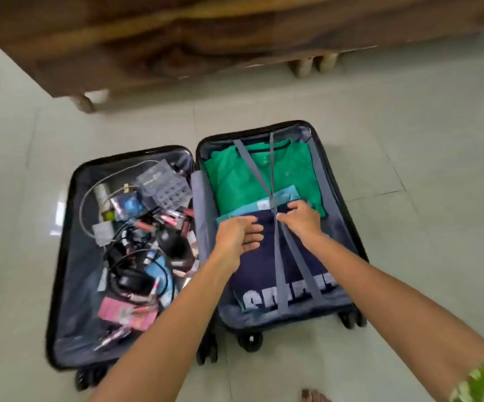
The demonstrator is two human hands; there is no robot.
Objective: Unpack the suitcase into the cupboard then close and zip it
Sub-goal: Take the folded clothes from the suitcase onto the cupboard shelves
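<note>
The suitcase [333, 181] lies fully open on the tiled floor [409, 140], both halves facing up, wheels at the near end. The right half holds folded clothes: a green shirt [235, 175] at the far end, a navy garment [258, 268] with white lettering at the near end, and a teal item [285, 192] between them. Grey straps [278, 274] cross over the stack and meet at a buckle [273, 211] near its middle.

The right hand [300, 217] is at the buckle, fingers curled around the strap junction. The left hand [239, 233] rests just left of the buckle on the navy garment, fingers loosely extended.

The left half holds loose cables, cosmetics and a clear organiser box [163, 184]. A wooden cupboard [177, 39] stands beyond the suitcase.
</note>
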